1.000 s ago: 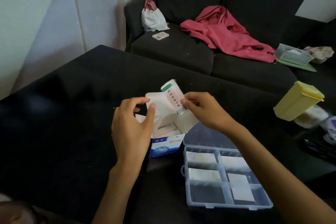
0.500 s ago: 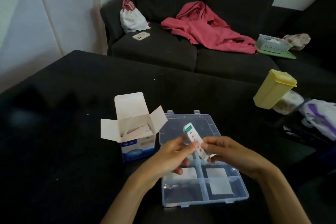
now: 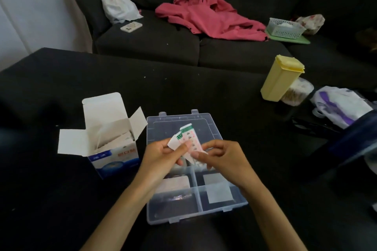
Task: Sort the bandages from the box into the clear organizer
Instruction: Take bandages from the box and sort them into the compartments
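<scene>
A small stack of printed bandage strips (image 3: 189, 138) with green tops is held above the clear organizer (image 3: 204, 213). My left hand (image 3: 163, 155) pinches one strip, peeled to the left. My right hand (image 3: 220, 157) pinches the rest of the stack. The organizer lies open on the black table, its lid flat behind it. White bandage pads (image 3: 219, 190) lie in its right compartment, and more in the left one. The white and blue bandage box (image 3: 106, 138) stands open to the left, with more packets inside.
A yellow lidded container (image 3: 282, 80) leans at the table's right, beside a round jar and a white and purple bag (image 3: 342, 106). Behind the table a dark sofa holds a pink jacket (image 3: 208, 14), a white bag, a phone and a small basket.
The bandage stack moved from the box to above the organizer. My left hand left the box and now pinches one strip away from the stack. The camera view shifted.
</scene>
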